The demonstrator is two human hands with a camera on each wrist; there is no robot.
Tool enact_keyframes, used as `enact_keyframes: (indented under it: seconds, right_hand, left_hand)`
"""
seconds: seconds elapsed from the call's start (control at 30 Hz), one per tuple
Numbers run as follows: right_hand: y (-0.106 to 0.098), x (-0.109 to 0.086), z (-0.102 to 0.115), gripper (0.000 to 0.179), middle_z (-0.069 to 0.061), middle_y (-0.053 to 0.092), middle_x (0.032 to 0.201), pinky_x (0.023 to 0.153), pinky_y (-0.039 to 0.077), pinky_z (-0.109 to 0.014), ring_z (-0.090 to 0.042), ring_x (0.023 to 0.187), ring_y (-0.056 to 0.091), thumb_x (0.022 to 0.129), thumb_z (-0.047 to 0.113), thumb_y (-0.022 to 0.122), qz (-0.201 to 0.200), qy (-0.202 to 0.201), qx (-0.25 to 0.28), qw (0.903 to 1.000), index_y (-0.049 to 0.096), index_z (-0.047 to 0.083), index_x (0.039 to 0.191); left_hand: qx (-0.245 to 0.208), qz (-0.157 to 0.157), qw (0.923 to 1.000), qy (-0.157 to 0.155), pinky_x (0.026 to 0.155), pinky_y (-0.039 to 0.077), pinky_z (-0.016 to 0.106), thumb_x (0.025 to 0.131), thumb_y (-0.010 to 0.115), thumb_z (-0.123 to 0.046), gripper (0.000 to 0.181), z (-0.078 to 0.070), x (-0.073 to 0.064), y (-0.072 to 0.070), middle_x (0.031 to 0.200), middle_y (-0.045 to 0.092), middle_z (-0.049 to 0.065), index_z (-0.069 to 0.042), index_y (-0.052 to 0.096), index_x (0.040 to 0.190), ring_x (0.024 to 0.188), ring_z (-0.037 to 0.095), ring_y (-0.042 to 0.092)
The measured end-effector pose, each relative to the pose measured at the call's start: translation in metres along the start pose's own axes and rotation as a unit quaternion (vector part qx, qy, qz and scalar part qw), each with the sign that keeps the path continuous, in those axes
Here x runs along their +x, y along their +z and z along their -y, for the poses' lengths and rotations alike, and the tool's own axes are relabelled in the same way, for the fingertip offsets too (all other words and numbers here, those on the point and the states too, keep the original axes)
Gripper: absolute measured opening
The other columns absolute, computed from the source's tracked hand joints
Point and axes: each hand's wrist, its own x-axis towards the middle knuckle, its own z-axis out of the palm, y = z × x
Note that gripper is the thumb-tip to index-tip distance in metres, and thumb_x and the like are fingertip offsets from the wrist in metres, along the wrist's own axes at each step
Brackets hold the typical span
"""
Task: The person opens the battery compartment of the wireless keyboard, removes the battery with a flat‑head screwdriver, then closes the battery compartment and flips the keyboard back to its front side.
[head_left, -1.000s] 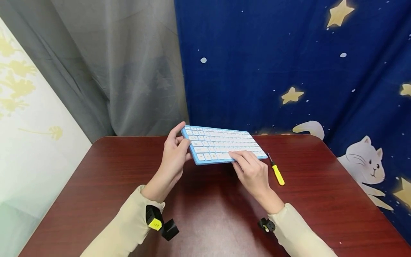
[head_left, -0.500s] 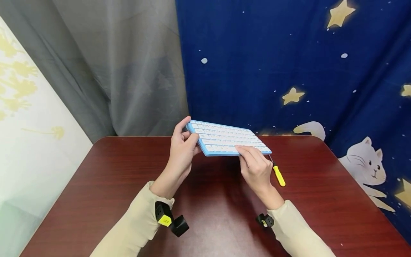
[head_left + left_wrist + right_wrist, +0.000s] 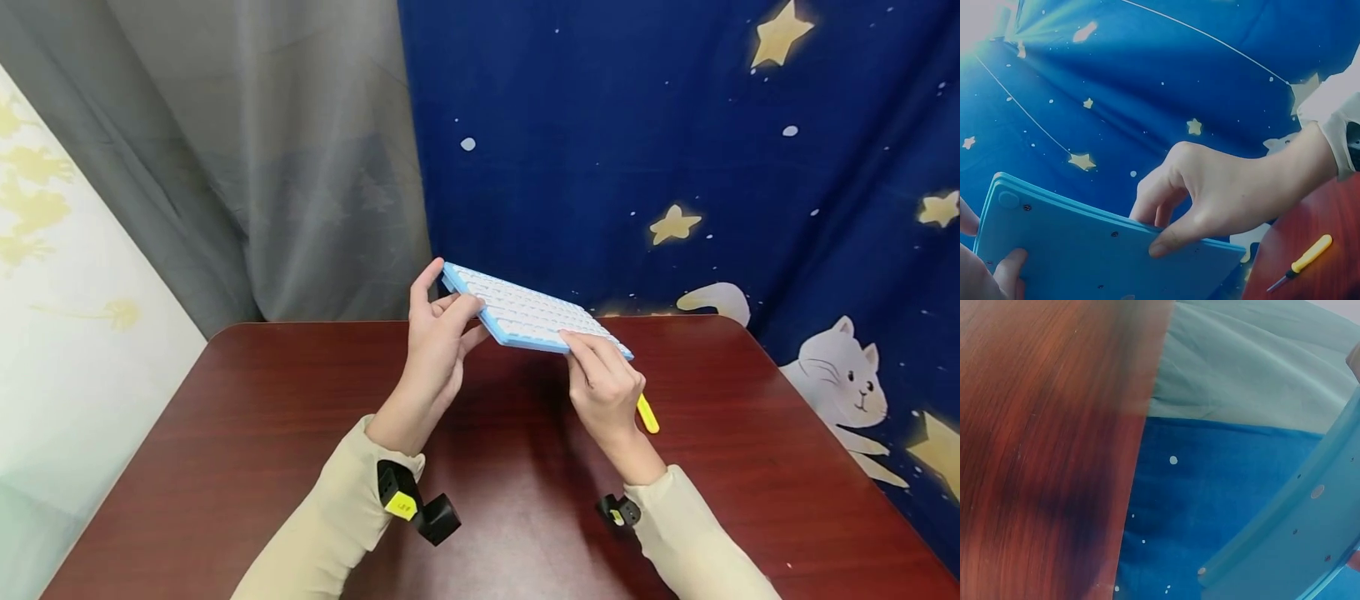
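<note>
A light blue keyboard (image 3: 525,304) with white keys is held up above the table, its left end raised higher than its right. My left hand (image 3: 437,337) grips that left end, thumb and fingers at the short edge. My right hand (image 3: 607,387) pinches the near long edge toward the right, fingers over the keys and thumb beneath. The left wrist view shows the keyboard's blue underside (image 3: 1085,250), with small screws and a round foot pad, and the right thumb pressed on it. In the right wrist view the underside (image 3: 1297,531) slants across the lower right.
A screwdriver (image 3: 647,414) with a yellow handle lies on the dark red wooden table (image 3: 285,400), right of the right hand; its shaft shows in the left wrist view. Behind the table hang a grey curtain (image 3: 330,167) and a blue star-patterned curtain (image 3: 540,167).
The keyboard's left end has risen and shifted right with the left hand, so its keys show at a steeper slant. The right hand has moved slightly right, now covering part of the screwdriver.
</note>
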Motion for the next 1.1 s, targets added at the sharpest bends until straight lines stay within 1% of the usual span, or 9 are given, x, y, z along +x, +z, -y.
enact_keyframes:
  seconds: [0.17, 0.3, 0.5, 0.6, 0.7, 0.87, 0.97, 1.1]
  right_hand:
    - [0.000, 0.001, 0.001, 0.018, -0.006, 0.068, 0.085, 0.062, 0.048, -0.036, -0.022, 0.076, 0.065, 0.076, -0.003, 0.068, -0.014, 0.016, 0.008, 0.9997, 0.074, 0.006, 0.090]
    - [0.000, 0.002, 0.003, 0.020, -0.007, 0.068, 0.085, 0.068, 0.049, -0.036, -0.023, 0.076, 0.064, 0.076, -0.003, 0.069, -0.012, 0.033, 0.022, 0.9991, 0.073, 0.006, 0.093]
    - [0.000, 0.005, 0.006, 0.020, -0.010, 0.066, 0.080, 0.065, 0.047, -0.030, -0.022, 0.070, 0.062, 0.075, -0.004, 0.071, -0.008, 0.060, 0.051, 0.9969, 0.073, 0.004, 0.093]
    - [0.000, 0.005, 0.008, 0.021, -0.009, 0.066, 0.081, 0.066, 0.046, -0.025, -0.020, 0.069, 0.061, 0.074, -0.004, 0.072, -0.004, 0.075, 0.072, 0.9946, 0.073, 0.003, 0.094]
    - [0.000, 0.004, 0.010, 0.023, -0.009, 0.066, 0.082, 0.069, 0.046, -0.019, -0.019, 0.071, 0.061, 0.073, -0.005, 0.073, 0.001, 0.087, 0.086, 0.9924, 0.072, 0.003, 0.095]
    - [-0.001, 0.003, 0.012, 0.027, -0.009, 0.066, 0.082, 0.070, 0.046, -0.017, -0.019, 0.071, 0.061, 0.070, -0.008, 0.074, 0.008, 0.102, 0.089, 0.9908, 0.072, 0.001, 0.094]
    - [-0.002, 0.004, 0.013, 0.026, -0.010, 0.065, 0.081, 0.068, 0.046, -0.017, -0.019, 0.070, 0.060, 0.069, -0.008, 0.074, 0.015, 0.128, 0.100, 0.9866, 0.071, 0.000, 0.093]
    - [-0.003, 0.008, 0.016, 0.023, -0.011, 0.065, 0.081, 0.069, 0.048, -0.017, -0.017, 0.071, 0.061, 0.070, -0.008, 0.074, 0.017, 0.174, 0.137, 0.9751, 0.070, -0.003, 0.092]
  left_hand:
    - [-0.015, 0.004, 0.9999, -0.004, 0.074, 0.051, 0.031, 0.080, 0.050, 0.009, 0.074, -0.002, 0.000, 0.004, 0.107, 0.047, 0.017, -0.014, 0.019, 0.143, 0.087, 0.017, 0.060]
    - [-0.027, 0.011, 0.9996, 0.006, 0.076, 0.050, 0.035, 0.080, 0.053, 0.007, 0.072, -0.002, 0.000, 0.006, 0.101, 0.047, 0.013, -0.015, 0.022, 0.142, 0.083, 0.017, 0.060]
    - [-0.041, 0.014, 0.9987, 0.029, 0.077, 0.050, 0.038, 0.081, 0.060, 0.007, 0.069, -0.003, 0.001, 0.011, 0.092, 0.045, 0.007, -0.017, 0.028, 0.138, 0.076, 0.015, 0.059]
    - [-0.038, 0.018, 0.9986, 0.034, 0.077, 0.049, 0.039, 0.081, 0.062, 0.006, 0.069, -0.004, 0.003, 0.013, 0.091, 0.044, 0.007, -0.017, 0.029, 0.137, 0.078, 0.016, 0.062]
    - [-0.029, 0.019, 0.9989, 0.030, 0.077, 0.049, 0.038, 0.081, 0.064, 0.004, 0.069, -0.004, 0.005, 0.013, 0.090, 0.043, 0.006, -0.017, 0.029, 0.136, 0.079, 0.016, 0.063]
    - [-0.017, 0.013, 0.9996, 0.020, 0.077, 0.050, 0.033, 0.081, 0.065, 0.002, 0.070, -0.004, 0.007, 0.011, 0.086, 0.045, 0.005, -0.014, 0.026, 0.137, 0.075, 0.013, 0.060]
    - [-0.020, 0.017, 0.9993, 0.027, 0.078, 0.050, 0.029, 0.082, 0.064, 0.002, 0.066, -0.004, 0.010, 0.010, 0.083, 0.048, 0.004, -0.010, 0.027, 0.135, 0.074, 0.013, 0.056]
    - [-0.023, 0.039, 0.9971, 0.061, 0.078, 0.049, 0.028, 0.083, 0.059, 0.008, 0.058, -0.004, 0.015, 0.008, 0.079, 0.050, 0.004, -0.004, 0.031, 0.132, 0.073, 0.013, 0.056]
